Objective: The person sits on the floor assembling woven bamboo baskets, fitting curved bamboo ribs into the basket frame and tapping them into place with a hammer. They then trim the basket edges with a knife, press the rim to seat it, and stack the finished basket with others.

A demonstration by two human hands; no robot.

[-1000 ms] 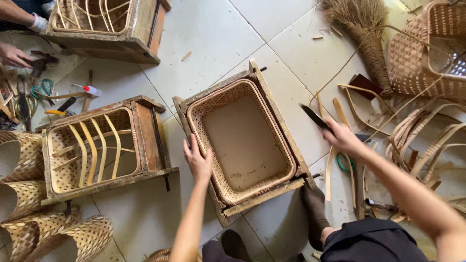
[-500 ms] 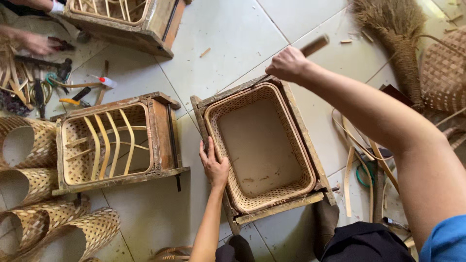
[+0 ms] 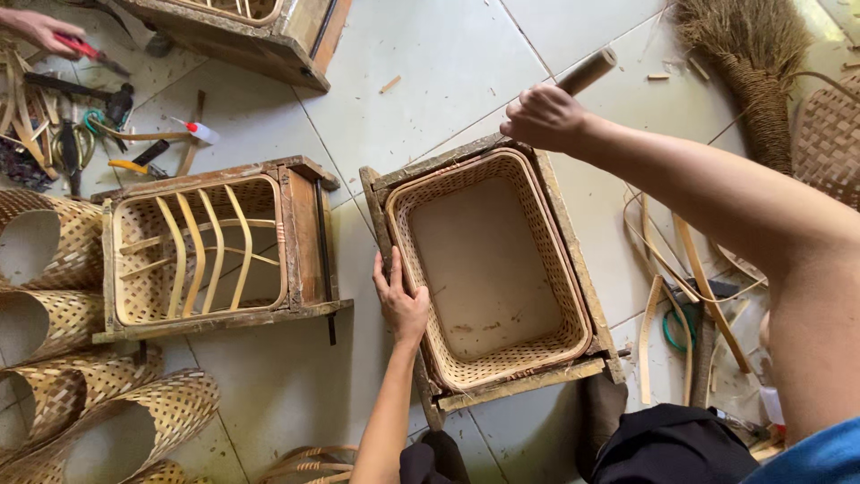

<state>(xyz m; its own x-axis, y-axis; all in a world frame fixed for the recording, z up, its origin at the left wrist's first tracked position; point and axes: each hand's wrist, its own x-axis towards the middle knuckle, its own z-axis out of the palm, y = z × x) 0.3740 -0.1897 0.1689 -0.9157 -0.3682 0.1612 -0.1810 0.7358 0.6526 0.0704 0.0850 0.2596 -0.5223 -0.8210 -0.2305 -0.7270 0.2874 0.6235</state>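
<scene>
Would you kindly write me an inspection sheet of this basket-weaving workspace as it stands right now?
Surface: tiled floor, pale, with scattered wood chips.
Job's things: woven basket seated in a wooden frame.
Clutter: hand tools, loose cane strips, woven sleeves, second frame with a half-woven basket.
Grippers: left hand pressed on the frame's left edge; right hand gripping a wooden handle above the far corner.
Cables: nothing seen.
Surroundings: broom; another person's hand holding a red tool.

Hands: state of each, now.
Left hand: open, flat on the wooden frame beside the woven basket.
Right hand: closed around a wooden-handled tool.
</scene>
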